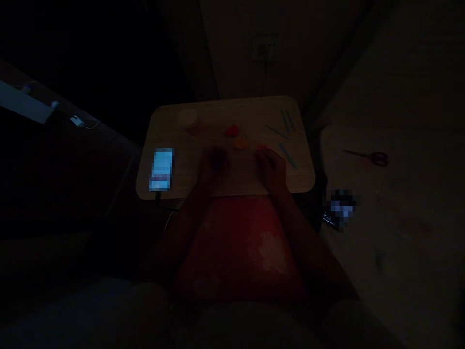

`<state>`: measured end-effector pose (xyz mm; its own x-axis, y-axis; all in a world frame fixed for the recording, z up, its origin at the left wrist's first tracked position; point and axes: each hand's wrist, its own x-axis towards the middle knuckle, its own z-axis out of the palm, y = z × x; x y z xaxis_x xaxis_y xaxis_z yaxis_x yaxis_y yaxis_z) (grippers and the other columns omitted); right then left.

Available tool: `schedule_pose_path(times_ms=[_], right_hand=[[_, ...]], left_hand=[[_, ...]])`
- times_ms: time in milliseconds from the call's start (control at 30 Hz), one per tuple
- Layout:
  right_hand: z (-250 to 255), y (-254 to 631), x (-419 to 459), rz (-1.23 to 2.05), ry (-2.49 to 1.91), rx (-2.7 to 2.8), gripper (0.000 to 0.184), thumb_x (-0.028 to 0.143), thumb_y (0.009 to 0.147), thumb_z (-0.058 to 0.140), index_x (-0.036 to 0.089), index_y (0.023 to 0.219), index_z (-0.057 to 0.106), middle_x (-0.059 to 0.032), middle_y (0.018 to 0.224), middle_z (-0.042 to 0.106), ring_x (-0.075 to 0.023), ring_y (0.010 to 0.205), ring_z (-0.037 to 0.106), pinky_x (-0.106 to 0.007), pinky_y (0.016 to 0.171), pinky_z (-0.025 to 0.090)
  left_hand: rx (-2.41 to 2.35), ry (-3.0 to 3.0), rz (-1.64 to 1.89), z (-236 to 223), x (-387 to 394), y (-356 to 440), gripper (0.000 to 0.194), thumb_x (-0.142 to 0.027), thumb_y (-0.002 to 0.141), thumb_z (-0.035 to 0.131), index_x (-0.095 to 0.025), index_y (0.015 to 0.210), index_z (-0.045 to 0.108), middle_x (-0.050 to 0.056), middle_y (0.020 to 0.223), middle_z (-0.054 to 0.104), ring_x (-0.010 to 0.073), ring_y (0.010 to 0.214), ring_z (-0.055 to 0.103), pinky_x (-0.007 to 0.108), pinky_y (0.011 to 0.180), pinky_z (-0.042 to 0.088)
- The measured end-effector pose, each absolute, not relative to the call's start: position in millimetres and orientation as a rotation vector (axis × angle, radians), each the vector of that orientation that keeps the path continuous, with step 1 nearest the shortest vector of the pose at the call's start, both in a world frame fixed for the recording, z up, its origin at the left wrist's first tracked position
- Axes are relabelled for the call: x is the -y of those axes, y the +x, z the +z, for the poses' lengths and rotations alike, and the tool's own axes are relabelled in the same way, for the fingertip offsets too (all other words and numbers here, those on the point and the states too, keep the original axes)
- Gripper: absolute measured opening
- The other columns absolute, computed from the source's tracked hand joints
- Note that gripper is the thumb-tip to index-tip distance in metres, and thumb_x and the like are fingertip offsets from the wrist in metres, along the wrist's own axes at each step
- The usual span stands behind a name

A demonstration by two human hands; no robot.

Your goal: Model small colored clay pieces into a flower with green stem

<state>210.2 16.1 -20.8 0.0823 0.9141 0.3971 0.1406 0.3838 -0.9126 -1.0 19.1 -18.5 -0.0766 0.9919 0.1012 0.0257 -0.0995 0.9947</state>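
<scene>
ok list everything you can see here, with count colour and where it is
small table: 1, light wood, centre
phone: 1, screen lit, table's left end
jar: 1, pale, table's far left
red lump: 1, red, table middle
orange lump: 1, orange, just nearer than the red one
small red piece: 1, at right fingertips
thin tools: about four, teal, table's right
scissors: 1, dark, surface at right
wall socket: 1, behind table
left hand: on table, too dark to tell grip
right hand: at small red piece

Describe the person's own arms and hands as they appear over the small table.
The picture is very dark. Both forearms are bare: no sleeves, gloves or cuffs show on them. No watch, ring or bracelet can be made out on the left hand or the right hand, though the dimness could hide small items. Fingers blur together.
</scene>
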Motion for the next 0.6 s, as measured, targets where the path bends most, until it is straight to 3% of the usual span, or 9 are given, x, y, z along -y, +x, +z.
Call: schedule_pose_path(times_ms=[133, 267, 433, 600], right_hand=[[-21.6, 208.8, -16.1, 0.792, -1.028, 1.350, 0.040, 0.058, 0.100, 0.060, 0.025, 0.087, 0.078, -0.0024, 0.081, 0.075, -0.0216, 0.089, 0.072, -0.040, 0.100, 0.056], [-23.5, 209.6, -16.3, 0.792, -1.027, 1.356, 0.038, 0.056, 0.101, 0.059, 0.025, 0.088, 0.078, -0.0027, 0.087, 0.077, -0.0224, 0.096, 0.074, -0.041, 0.105, 0.054], [-24.2, 210.6, -15.7, 0.776, -1.043, 1.360, 0.038, 0.056, 0.100, 0.061, 0.024, 0.089, 0.079, -0.0043, 0.091, 0.078, -0.0236, 0.097, 0.074, -0.041, 0.103, 0.055], [-27.4, 209.7, -15.9, 0.794, -1.034, 1.345, 0.037, 0.055, 0.101, 0.061, 0.025, 0.087, 0.078, -0.0027, 0.083, 0.076, -0.0224, 0.093, 0.073, -0.041, 0.102, 0.055]], left_hand=[[-1.268, 1.196, 1.480, -15.6, -19.3, -8.1, 0.066, -0.082, 0.097, 0.033, -0.027, 0.116, 0.064, 0.009, 0.092, 0.072, 0.0222, 0.081, 0.071, 0.035, 0.062, 0.056], [-1.391, 1.303, 1.597, -11.2, -7.8, -4.1, 0.057, -0.077, 0.098, 0.040, -0.029, 0.125, 0.058, 0.007, 0.100, 0.070, 0.0193, 0.083, 0.069, 0.031, 0.065, 0.055], [-1.461, 1.885, 1.246, -8.7, -1.7, 6.3, 0.040, -0.055, 0.091, 0.071, -0.022, 0.112, 0.062, 0.010, 0.110, 0.067, 0.0244, 0.101, 0.065, 0.040, 0.092, 0.054], [-1.592, 2.154, 0.965, -9.0, -4.5, 12.6, 0.032, -0.036, 0.087, 0.074, -0.019, 0.111, 0.063, 0.014, 0.114, 0.064, 0.0319, 0.109, 0.059, 0.049, 0.102, 0.048]])
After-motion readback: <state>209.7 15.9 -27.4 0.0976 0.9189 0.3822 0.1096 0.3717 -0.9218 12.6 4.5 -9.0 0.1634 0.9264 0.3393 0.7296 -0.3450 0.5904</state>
